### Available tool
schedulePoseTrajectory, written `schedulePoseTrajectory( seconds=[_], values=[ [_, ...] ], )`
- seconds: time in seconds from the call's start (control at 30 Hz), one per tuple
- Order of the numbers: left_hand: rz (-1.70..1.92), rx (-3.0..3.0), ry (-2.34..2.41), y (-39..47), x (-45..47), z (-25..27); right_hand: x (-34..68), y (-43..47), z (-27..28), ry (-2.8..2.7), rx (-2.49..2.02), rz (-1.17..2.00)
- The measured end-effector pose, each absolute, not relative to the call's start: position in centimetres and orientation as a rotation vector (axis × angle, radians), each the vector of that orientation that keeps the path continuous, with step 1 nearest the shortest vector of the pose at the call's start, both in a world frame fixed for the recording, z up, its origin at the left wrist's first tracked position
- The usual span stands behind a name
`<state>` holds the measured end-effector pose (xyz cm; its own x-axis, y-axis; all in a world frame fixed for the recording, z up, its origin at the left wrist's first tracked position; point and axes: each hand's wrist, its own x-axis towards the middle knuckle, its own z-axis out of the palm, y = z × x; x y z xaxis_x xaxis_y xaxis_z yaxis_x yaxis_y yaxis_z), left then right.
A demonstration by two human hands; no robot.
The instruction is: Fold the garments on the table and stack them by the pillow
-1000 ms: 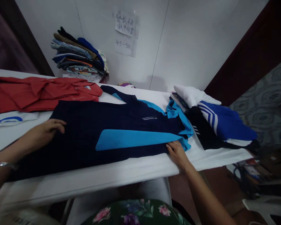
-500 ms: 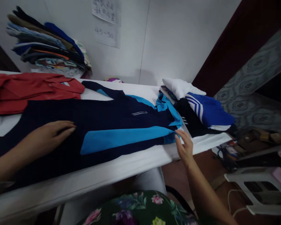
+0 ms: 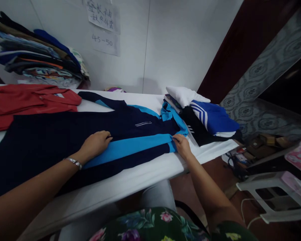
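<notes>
A navy shirt (image 3: pixel 115 120) with light-blue panels and collar lies spread lengthwise on the white-covered table (image 3: pixel 150 167). One sleeve is folded in along its near side, its light-blue strip (image 3: pixel 135 147) facing up. My right hand (image 3: pixel 182 145) pinches the light-blue cloth near the shoulder. Further left, my left hand (image 3: pixel 97 142) rests on the shirt body, its fingers curled together at the upper edge of the light-blue strip. The cloth beneath those fingertips is partly hidden. The other sleeve (image 3: pixel 95 98) points away toward the wall.
A red garment (image 3: pixel 27 103) lies at the left, beside a tall stack of folded clothes (image 3: pixel 40 57). Blue, black and white clothes (image 3: pixel 213 117) are piled past the collar. At the right stands a white stool (image 3: pixel 273 197). Handwritten paper signs (image 3: pixel 102 42) hang on the wall.
My left hand has moved right along the shirt to the light-blue strip, and its fingers have closed. My right hand stays at the shoulder with a firmer pinch. The view has shifted.
</notes>
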<state>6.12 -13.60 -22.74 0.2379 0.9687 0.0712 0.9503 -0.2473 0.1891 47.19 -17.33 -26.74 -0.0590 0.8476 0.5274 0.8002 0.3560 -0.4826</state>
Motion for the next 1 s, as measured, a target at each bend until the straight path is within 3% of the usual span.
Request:
schedulePoseTrajectory(
  seconds=[0.3, 0.5, 0.73, 0.87, 1.0],
  values=[
    [0.194, 2.336, 1.968, -13.8, 6.0, -23.0, 47.2, -17.9, -27.2, -1.949, -1.512, 0.104],
    [0.56, 2.603, 1.763, -15.2, 7.4, -22.9, 44.5, -19.2, -25.3, -2.091, -1.481, -0.181],
    [0.248, 2.686, 1.459, -17.1, 8.0, -27.2, 42.0, -18.1, -26.9, -2.419, -1.588, 0.133],
    [0.27, 2.649, 1.465, -16.8, 7.4, -27.3, 43.5, -18.7, -26.5, -2.252, -1.412, 0.227],
    [0.408, 2.677, 1.444, -18.7, 7.3, -26.3, 47.4, -18.7, -25.7, -1.778, -1.317, 0.047]
  ],
)
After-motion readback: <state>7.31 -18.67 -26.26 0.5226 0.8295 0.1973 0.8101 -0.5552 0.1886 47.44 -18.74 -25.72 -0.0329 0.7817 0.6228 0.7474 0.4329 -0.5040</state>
